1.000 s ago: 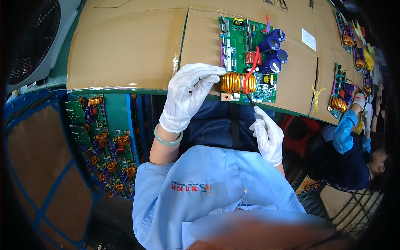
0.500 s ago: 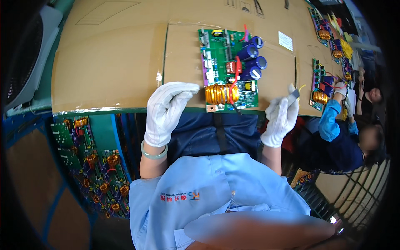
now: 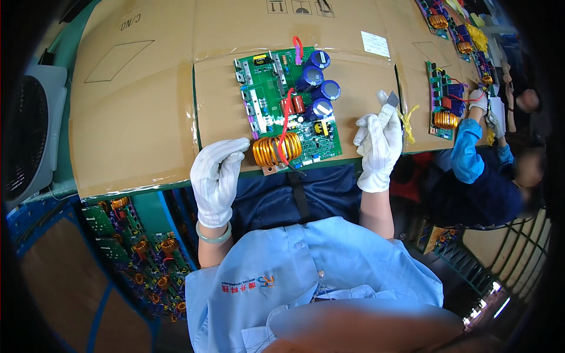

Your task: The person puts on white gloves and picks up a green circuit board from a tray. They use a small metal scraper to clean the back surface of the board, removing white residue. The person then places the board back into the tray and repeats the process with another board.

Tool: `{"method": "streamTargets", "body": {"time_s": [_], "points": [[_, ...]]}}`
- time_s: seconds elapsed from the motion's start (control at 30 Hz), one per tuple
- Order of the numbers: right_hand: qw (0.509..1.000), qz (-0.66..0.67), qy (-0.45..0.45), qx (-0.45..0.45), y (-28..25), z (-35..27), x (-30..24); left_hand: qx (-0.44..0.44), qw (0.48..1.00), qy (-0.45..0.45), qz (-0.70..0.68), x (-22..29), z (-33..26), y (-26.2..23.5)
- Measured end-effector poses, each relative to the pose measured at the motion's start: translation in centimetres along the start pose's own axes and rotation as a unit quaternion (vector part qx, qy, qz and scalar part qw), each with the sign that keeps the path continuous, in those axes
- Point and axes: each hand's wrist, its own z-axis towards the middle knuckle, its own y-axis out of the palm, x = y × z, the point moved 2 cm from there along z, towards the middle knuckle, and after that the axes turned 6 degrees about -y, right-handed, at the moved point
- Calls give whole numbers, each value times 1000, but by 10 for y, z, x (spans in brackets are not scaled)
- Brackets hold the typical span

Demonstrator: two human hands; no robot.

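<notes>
A green circuit board (image 3: pixel 276 85) lies on the cardboard in front of me. It carries a copper-wound coil (image 3: pixel 268 152) at its near left corner, blue cylindrical capacitors (image 3: pixel 311 77) along its right side and a red wire (image 3: pixel 286 123) across it. My left hand (image 3: pixel 216 182), in a white glove, is beside the coil with its fingers stretched toward the board; I see nothing in it. Right of the board, my gloved right hand (image 3: pixel 379 150) is closed around a small flat tool (image 3: pixel 389 100) with a dark grey tip pointing up. Its exact kind is unclear.
Flattened cardboard (image 3: pixel 141 117) covers the table. A yellow tie (image 3: pixel 407 125) lies right of my right hand. Farther right, a co-worker's gloved hand (image 3: pixel 478 100) touches another board (image 3: pixel 441 97). Several boards (image 3: pixel 141 250) stand low at the left, below a grey-white appliance (image 3: pixel 38 126).
The view has shifted, so the board and both hands appear farther left. My right hand has raised the small tool farther from my body. My left hand stays near the coil.
</notes>
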Motion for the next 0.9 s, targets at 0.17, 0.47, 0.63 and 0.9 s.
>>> {"method": "streamTargets", "body": {"time_s": [0.17, 0.47, 0.63, 0.9], "points": [[1000, -13, 27, 7, 2, -1, -4, 18, 1000, -2, 1, 5, -1, 4], [1000, -9, 21, -20, -2, 1, 3, -36, 989, 128, 65, 24, 6, 14], [999, 9, 27, -31, -5, 1, 4, -117, 976, 137, 120, 39, 17, 15], [997, 6, -72, -10, -16, -19, 5, 31, 984, 121, 125, 53, -23, 63]]}}
